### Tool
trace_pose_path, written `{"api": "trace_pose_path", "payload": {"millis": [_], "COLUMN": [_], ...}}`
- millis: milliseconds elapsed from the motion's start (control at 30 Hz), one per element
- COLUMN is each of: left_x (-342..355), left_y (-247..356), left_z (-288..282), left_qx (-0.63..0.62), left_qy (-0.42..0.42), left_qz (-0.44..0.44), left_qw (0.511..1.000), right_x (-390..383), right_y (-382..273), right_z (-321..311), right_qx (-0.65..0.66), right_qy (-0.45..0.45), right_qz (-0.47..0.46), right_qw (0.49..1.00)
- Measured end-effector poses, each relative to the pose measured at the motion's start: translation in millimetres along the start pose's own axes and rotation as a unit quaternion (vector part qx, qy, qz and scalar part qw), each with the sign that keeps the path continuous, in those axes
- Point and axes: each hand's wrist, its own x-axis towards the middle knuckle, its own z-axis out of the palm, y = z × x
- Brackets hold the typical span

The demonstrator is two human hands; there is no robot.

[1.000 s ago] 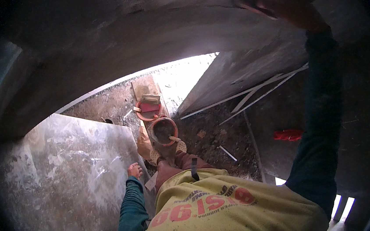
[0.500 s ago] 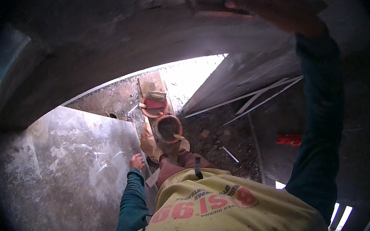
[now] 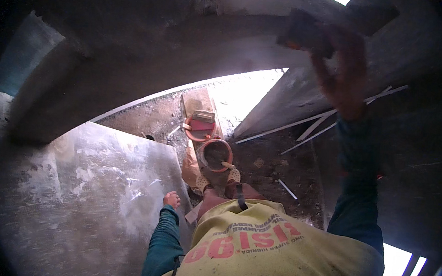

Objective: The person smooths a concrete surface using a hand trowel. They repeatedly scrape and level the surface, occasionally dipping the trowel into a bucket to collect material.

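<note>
My right hand [image 3: 345,70] is raised at the upper right, smeared by motion. It grips a dark, flat block-like tool [image 3: 309,35] with a hint of orange at its lower edge; blur hides its exact kind. The tool is close to the grey curved wall surface [image 3: 229,39] overhead, and I cannot tell whether they touch. Low on the left, my left hand [image 3: 172,200] is beside the edge of a pale, stained grey slab [image 3: 96,179]. Its fingers are loosely bent and apart, with nothing visible in them.
Past my feet, an orange-rimmed bucket [image 3: 216,155] holds grey material and a light handle. Behind it, an orange-rimmed basin [image 3: 197,134] has a wooden-looking float [image 3: 203,116] across it, beside a plank [image 3: 195,99]. Pale strips [image 3: 284,130] lean right; a white stick [image 3: 287,189] lies on dirt.
My right hand has come down and away from the wall surface with the tool, its wrist now bent upward. The whole view has shifted slightly; my left hand stays beside the slab.
</note>
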Motion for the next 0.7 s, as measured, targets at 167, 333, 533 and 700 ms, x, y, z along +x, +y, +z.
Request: {"api": "trace_pose_path", "payload": {"millis": [167,333,533,700], "left_x": [-8,-15,9,33], "left_y": [24,32,11,8], "left_z": [6,10,-27,-60], "left_qx": [0.071,0.133,0.132,0.079], "left_qy": [0.021,0.052,0.051,-0.022], "left_qz": [0.058,0.079,0.018,0.029], "left_qw": [0.996,0.987,0.99,0.996], "right_x": [-2,2,-15,-29], "right_y": [-30,-31,-95,-117], "right_z": [48,56,109,109], "right_qx": [-0.021,-0.029,-0.024,0.006], "right_qy": [0.086,0.116,0.036,0.014], "right_qz": [-0.037,-0.008,-0.036,-0.017], "right_qw": [0.995,0.993,0.998,1.0]}}
